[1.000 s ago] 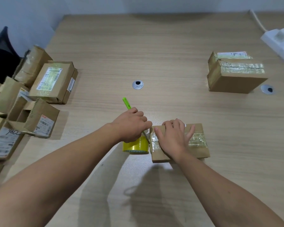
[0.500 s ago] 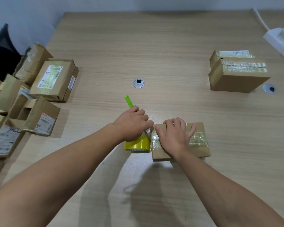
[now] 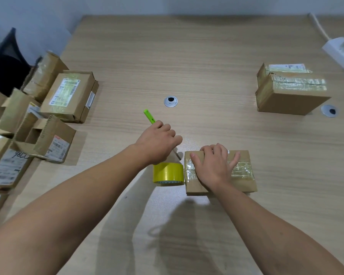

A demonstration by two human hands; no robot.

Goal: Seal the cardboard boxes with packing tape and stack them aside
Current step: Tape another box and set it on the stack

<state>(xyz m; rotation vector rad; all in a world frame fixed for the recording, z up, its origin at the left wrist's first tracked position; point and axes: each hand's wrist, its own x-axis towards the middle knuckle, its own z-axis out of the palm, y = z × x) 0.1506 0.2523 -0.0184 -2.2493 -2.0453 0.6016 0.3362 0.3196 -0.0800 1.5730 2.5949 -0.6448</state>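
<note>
One broad, pale wood-grain table (image 3: 187,56) fills the view. Along its left edge lies a cluster of brown cardboard boxes (image 3: 68,94), some closed and bearing white shipping labels, one of them an open-flapped cardboard box (image 3: 46,139) nearer the person. At the far right, well apart from the rest, stands a taller taped cardboard box (image 3: 286,100) with clear tape across its top, and beyond it a white power strip (image 3: 342,50) sits at the table's corner. Close in front of the person lies a small flat brown cardboard box (image 3: 244,185), a band of clear tape running across its lid. The right hand (image 3: 213,165) rests flat on that lid, fingers straight and spread, pressing down over the tape and grasping nothing. Just beside the box's left side, touching or very nearly so, stands a yellow roll of packing tape (image 3: 168,173) on its edge. Above the roll, the left hand (image 3: 158,142) is clenched around a slim bright-green tool (image 3: 149,116); its green end juts out past the knuckles, and a thin pale tip shows below the fist (whether it is a blade cannot be made out). Two round silver cable grommets are set into the tabletop, one at the middle (image 3: 170,101) and one by the taller box (image 3: 329,111).
</note>
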